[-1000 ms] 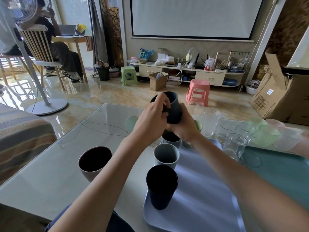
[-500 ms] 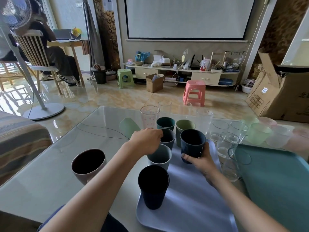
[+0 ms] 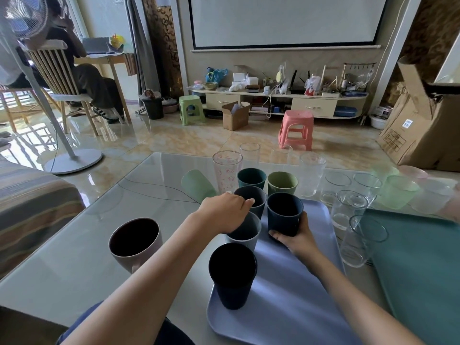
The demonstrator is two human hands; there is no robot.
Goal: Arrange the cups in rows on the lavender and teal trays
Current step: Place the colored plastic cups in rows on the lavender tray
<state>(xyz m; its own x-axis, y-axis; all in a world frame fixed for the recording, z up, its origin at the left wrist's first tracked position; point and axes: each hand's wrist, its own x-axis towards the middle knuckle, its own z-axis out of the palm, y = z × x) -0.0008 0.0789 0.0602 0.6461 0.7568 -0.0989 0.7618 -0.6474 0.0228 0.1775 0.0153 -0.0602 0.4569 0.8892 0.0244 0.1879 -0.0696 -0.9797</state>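
Note:
A lavender tray (image 3: 293,302) lies in front of me, with a teal tray (image 3: 423,265) to its right. Along the lavender tray's left side stand a navy cup (image 3: 232,277), a light grey-blue cup (image 3: 245,236) and a grey cup (image 3: 255,199). My right hand (image 3: 296,239) grips a dark blue ribbed cup (image 3: 285,212) near its base; the cup stands upright on the tray, right of the grey cup. My left hand (image 3: 224,215) lies knuckles-up over the light grey-blue cup, its curled fingertips on the grey cup's near rim.
A pinkish mug (image 3: 134,241) stands on the glass table at left. Behind the tray are a teal cup (image 3: 251,178), an olive cup (image 3: 282,183), a tipped pale green cup (image 3: 198,184) and several clear glasses. Two glasses (image 3: 351,210) stand between the trays.
My right hand brought the dark blue cup down from above the stack and set it on the lavender tray beside the grey cup. My left hand dropped to the grey cup's rim.

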